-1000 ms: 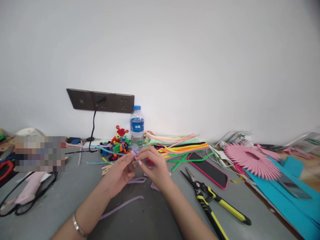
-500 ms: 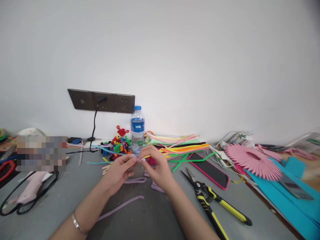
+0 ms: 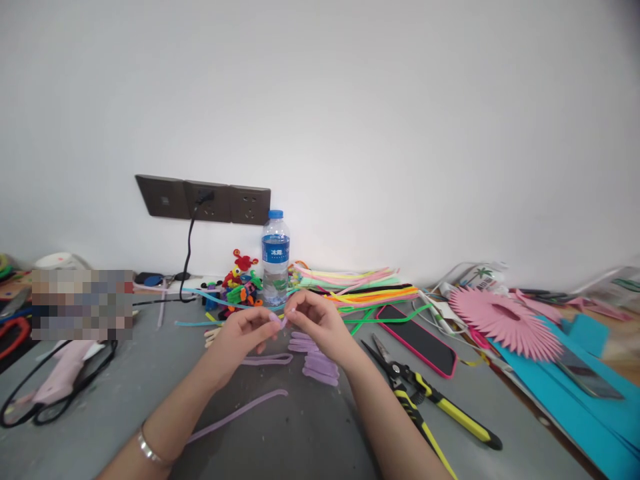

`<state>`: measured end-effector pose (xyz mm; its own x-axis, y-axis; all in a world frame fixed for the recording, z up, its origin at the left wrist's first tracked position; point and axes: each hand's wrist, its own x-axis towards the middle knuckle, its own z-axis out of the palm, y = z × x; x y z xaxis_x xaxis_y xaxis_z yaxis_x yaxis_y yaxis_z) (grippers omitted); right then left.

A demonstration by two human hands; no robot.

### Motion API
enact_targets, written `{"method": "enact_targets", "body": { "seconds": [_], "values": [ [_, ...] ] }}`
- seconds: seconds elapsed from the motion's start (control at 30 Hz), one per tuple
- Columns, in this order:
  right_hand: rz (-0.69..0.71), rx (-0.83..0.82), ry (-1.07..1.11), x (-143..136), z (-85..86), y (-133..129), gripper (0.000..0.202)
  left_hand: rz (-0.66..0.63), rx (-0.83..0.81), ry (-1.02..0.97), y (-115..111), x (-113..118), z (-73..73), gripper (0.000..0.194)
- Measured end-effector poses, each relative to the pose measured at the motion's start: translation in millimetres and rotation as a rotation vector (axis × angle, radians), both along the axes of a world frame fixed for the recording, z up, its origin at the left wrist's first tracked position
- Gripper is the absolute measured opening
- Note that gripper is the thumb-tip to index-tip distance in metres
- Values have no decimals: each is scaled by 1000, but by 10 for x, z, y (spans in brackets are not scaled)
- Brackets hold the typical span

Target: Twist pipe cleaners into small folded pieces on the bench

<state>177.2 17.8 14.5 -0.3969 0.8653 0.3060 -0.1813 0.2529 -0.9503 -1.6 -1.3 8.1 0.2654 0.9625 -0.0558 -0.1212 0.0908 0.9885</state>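
Observation:
Between my two hands is a small piece of lilac pipe cleaner point(image 3: 283, 323), bent and mostly hidden by the fingers. My left hand point(image 3: 249, 333) is closed on it in a pinch of thumb and forefinger. From the other side, my right hand point(image 3: 316, 325) pinches its end. Under the right hand lie several folded lilac pipe cleaners point(image 3: 320, 368) in a stack. A looped lilac pipe cleaner point(image 3: 267, 361) rests below the left hand, and a straighter lilac length point(image 3: 240, 415) lies nearer, partly behind the left forearm.
Yellow-black snips point(image 3: 425, 393) and a pink-cased phone point(image 3: 417, 340) lie right. Behind stand a water bottle point(image 3: 275, 260), colourful pipe-cleaner figures point(image 3: 243, 283) and a bundle of pipe cleaners point(image 3: 370, 287). A corded pink glue gun point(image 3: 65, 373) sits left, a pink pleated paper ring point(image 3: 505, 323) far right.
The fingertips have parted slightly, showing more of the lilac pipe cleaner. My right hand has shifted a little right, uncovering more of the folded stack.

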Motion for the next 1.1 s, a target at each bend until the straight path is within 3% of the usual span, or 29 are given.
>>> {"method": "enact_targets", "body": {
  "seconds": [0.2,0.43,0.7,0.93,1.1],
  "values": [
    [117,-157,169,-38,-82,34,26,14,-87,-215,-30,18,29,34],
    [135,-182,234,-74,-127,32,23,-10,-66,-297,-32,44,-12,27],
    [121,-220,224,-47,-114,34,24,34,212,20,7,-5,-50,17],
    [127,-272,220,-69,-91,24,27,246,459,246,7,-20,-61,8],
    [123,-261,147,-72,-57,22,26,295,531,322,0,-9,-41,9]
  ]
}}
